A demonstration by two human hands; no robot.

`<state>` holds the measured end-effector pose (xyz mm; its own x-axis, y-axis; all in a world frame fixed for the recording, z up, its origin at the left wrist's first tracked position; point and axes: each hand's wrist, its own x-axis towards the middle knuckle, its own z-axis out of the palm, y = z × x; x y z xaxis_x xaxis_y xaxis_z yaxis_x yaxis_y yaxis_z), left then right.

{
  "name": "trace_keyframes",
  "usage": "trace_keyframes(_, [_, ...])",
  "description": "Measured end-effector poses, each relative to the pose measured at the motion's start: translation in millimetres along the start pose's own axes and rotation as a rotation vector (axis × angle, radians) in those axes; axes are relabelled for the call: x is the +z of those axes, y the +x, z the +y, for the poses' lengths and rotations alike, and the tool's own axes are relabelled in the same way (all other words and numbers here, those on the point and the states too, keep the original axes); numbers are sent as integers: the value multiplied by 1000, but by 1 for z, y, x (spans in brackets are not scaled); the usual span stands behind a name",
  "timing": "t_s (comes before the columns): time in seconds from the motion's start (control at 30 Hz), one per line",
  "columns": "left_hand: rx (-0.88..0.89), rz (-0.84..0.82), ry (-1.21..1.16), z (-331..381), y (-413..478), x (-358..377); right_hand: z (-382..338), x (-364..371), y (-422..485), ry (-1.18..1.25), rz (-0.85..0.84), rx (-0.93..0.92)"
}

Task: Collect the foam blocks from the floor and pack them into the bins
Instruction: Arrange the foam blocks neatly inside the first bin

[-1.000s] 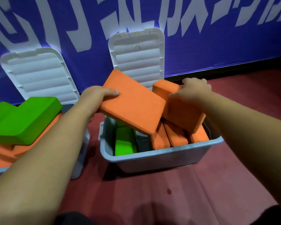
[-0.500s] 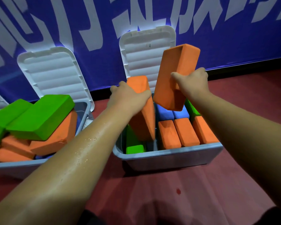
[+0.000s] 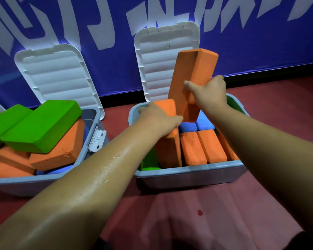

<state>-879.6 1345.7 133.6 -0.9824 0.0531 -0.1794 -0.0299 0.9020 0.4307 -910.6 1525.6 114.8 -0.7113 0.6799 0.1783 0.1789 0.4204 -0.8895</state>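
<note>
Two grey bins stand open on the red floor. The right bin [image 3: 188,173] holds orange, blue and green foam blocks packed on edge. My left hand [image 3: 157,118] grips the top of an orange block [image 3: 170,150] that stands on edge inside this bin, next to a green block [image 3: 149,162]. My right hand [image 3: 209,94] holds a second orange block [image 3: 192,78] nearly upright above the bin, its lower end over the blue blocks [image 3: 197,124]. The left bin [image 3: 43,181] is heaped with orange blocks and two green blocks [image 3: 42,125] on top.
Each bin's white ribbed lid [image 3: 167,56] is tipped back against the blue banner wall [image 3: 260,42]; the left bin's lid [image 3: 58,74] leans the same way. A black skirting strip runs along the wall. Bare red floor [image 3: 197,213] lies in front of the bins.
My left hand has pushed its orange block lower and more upright into the right bin. My right hand has kept the other orange block raised and tilted it a little closer to vertical.
</note>
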Motion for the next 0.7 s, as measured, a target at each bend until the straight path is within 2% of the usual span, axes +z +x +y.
trace_keyframes(0.23, [11, -355, 256, -27, 12, 74, 7, 14, 3, 18, 19, -7])
trace_keyframes(0.33, [110, -473, 372, -43, 28, 82, 8, 22, 2, 17, 10, -22])
trace_keyframes(0.4, [203, -468, 448, -51, 31, 85, 11, 30, -2, 28, -8, -29])
trace_keyframes(0.5, [223, -419, 571, -50, 25, 90, 18, 43, -9, 23, -31, -18])
trace_keyframes(0.63, [249, -258, 572, -46, 37, 88, 28, 59, -21, -24, -69, 13])
trace_keyframes(0.7, [291, -276, 611, -53, 49, 87, 32, 65, -26, -45, -73, 9])
